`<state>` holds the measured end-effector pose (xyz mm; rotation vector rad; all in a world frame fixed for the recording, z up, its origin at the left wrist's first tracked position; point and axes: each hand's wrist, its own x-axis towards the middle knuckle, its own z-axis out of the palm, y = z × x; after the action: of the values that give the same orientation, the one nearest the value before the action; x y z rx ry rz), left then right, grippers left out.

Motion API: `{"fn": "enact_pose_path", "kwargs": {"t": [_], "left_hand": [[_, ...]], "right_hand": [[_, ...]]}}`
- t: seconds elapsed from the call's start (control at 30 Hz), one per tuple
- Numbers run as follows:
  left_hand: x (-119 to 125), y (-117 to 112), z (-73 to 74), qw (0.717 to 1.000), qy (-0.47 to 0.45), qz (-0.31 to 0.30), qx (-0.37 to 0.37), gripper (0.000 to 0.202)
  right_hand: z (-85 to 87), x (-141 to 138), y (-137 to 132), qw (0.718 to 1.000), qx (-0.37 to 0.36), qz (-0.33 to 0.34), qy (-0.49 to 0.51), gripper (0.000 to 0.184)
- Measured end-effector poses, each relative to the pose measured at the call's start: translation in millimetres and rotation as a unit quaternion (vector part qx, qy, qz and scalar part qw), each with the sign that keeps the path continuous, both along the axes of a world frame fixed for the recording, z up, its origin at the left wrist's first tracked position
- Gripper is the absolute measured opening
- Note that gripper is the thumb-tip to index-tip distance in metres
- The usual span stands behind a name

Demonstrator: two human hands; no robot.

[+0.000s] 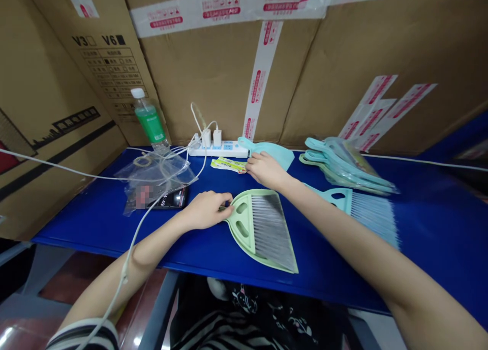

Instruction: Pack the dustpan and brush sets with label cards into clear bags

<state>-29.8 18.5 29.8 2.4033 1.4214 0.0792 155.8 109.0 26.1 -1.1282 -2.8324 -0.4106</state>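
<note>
My left hand (pixel 209 208) is closed around the handle of a light green dustpan (pixel 244 248), at the table's front edge. A matching hand brush (pixel 269 228) with grey bristles lies nested in the pan. My right hand (pixel 267 170) reaches across the table, its fingers drawn together at the right end of a flat yellow-green packet (pixel 229 165). Just behind that hand lies a light blue dustpan (pixel 280 152), partly covered by it. A blue hand brush (pixel 371 215) rests under my right forearm, which hides part of its handle.
Bagged blue and green dustpan sets (pixel 343 162) lie at the back right. A white power strip (pixel 221 149) with chargers stands along the cardboard (pixel 213 75). Left are a bottle (pixel 150 121), a clear plastic bag (pixel 152 174) and a phone (pixel 175 197). A white cable (pixel 133 228) crosses my left forearm.
</note>
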Motion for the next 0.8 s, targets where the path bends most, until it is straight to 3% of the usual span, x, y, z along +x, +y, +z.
{"fn": "enact_pose_path", "kwargs": {"t": [0.23,0.4,0.6,0.8], "left_hand": [[-1,1,-1.6,1.0,-0.012,-0.009,-0.006,0.019],[-1,3,-3.4,1.0,-0.023,-0.02,-0.008,0.02],[-1,5,-3.1,0.999,-0.026,-0.018,-0.025,0.02],[0,4,-1.8,0.998,-0.049,-0.026,-0.035,0.022]], "right_hand": [[14.5,14,-28,0.997,-0.029,0.043,0.061,0.021],[22.2,38,-59,0.979,-0.119,0.097,0.137,0.016],[21.7,58,-89,0.96,-0.227,0.094,0.136,0.016],[18.8,65,-100,0.927,-0.324,0.092,0.164,0.021]]}}
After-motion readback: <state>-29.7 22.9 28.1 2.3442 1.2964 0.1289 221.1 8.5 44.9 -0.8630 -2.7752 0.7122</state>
